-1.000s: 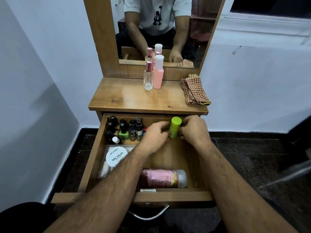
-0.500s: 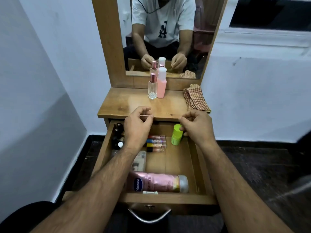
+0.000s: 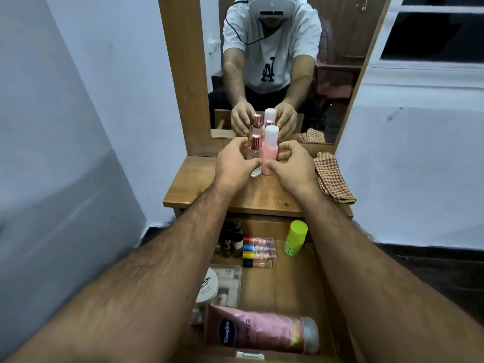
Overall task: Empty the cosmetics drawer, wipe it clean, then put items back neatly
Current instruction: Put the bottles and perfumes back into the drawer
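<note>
On the dresser top point(image 3: 199, 184) stand a clear perfume bottle point(image 3: 256, 145) with a rose-gold cap and a pink bottle point(image 3: 269, 150) with a white cap. My left hand point(image 3: 235, 163) curls round the perfume bottle, thumb in front. My right hand point(image 3: 290, 166) curls round the pink bottle, thumb on its lower front. Below, the open drawer point(image 3: 282, 289) holds a green stick point(image 3: 296, 238) upright at the back right, a row of lip tubes point(image 3: 259, 251), nail polish bottles point(image 3: 231, 244), a white tub point(image 3: 209, 284) and a pink Vaseline tube point(image 3: 262, 334) lying along the front.
A checked cloth point(image 3: 332, 179) lies folded on the right side of the dresser top. The mirror point(image 3: 275, 61) rises right behind the bottles. A clear plastic case point(image 3: 227, 284) sits in the drawer under the tub. A white wall runs close on the left.
Both hands left the drawer and the green stick, rose over the dresser top and closed round the two bottles. The view tilted up.
</note>
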`<state>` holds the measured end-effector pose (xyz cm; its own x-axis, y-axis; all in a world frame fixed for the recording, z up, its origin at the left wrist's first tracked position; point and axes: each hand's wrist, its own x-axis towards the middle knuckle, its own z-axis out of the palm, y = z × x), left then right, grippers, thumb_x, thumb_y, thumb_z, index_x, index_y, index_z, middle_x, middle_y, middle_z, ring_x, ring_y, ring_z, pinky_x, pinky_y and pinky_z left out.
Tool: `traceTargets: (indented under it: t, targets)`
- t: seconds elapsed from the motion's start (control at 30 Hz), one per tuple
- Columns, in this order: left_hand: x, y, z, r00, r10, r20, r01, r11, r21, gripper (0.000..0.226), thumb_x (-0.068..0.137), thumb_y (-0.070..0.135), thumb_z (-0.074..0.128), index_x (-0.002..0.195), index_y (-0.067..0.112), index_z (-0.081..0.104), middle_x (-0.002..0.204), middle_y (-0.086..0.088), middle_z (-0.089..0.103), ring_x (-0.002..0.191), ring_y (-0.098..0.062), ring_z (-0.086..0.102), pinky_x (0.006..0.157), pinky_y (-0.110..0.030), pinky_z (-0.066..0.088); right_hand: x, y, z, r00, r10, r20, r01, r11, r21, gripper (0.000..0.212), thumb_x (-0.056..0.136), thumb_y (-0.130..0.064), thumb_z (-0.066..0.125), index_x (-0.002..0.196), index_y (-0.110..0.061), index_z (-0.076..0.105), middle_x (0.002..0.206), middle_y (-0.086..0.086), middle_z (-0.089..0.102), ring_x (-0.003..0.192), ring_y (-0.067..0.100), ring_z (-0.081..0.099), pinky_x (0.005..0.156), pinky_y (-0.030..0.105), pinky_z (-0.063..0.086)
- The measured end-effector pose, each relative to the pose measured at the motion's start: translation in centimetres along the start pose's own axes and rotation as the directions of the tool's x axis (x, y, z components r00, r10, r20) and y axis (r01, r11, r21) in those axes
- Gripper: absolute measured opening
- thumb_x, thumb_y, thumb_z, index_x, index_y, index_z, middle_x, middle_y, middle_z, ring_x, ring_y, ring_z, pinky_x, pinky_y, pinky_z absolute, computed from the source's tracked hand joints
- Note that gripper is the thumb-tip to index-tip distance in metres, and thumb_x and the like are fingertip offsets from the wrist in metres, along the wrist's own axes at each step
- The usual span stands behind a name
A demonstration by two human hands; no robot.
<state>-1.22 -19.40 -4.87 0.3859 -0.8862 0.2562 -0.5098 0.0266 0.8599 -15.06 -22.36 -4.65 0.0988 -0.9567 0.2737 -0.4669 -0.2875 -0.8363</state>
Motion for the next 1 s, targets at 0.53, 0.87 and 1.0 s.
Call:
traceTargets:
  t: [0.53,0.87,1.0]
  targets:
    - [-4.7,0.2,-0.8,0.991,0.073,0.112,-0.044,0.97,-0.24,0.024,0.082,0.012,0.077,0.104,0.018,0.072,0.091,0.003,0.075,0.087,-0.01,0.07,0.08,-0.033,0.056,-3.2,-0.7,-2.2,0.986,-0.166,-0.006,0.165,0.983,-0.085,0.019,0.083,-0.024,0.073,0.099,-0.017,0.067,0.084,-0.011,0.065,0.074,0.003,0.061,0.066,0.023,0.052]
    - [-15.0,-3.5,0.5,0.875,-0.163,0.455,0.264,0.95,-0.168,0.009,0.084,0.006,0.075,0.091,0.003,0.071,0.082,-0.01,0.068,0.077,-0.02,0.063,0.083,-0.054,0.056,-13.7,3.8,-5.8,0.939,0.16,0.303,-0.099,0.973,-0.208,0.005,0.084,-0.018,0.07,0.086,-0.017,0.066,0.077,0.0,0.067,0.073,0.021,0.067,0.068,0.044,0.059]
    - [-16.3,-4.5,1.1,0.845,-0.302,0.44,0.342,0.94,-0.01,0.018,0.079,0.012,0.081,0.093,0.006,0.071,0.088,-0.006,0.072,0.079,-0.022,0.07,0.08,-0.049,0.06,-15.3,4.6,-5.5,0.882,0.305,0.358,-0.191,0.928,-0.319,0.008,0.084,-0.018,0.071,0.085,-0.015,0.063,0.082,0.003,0.067,0.076,0.02,0.067,0.067,0.037,0.058]
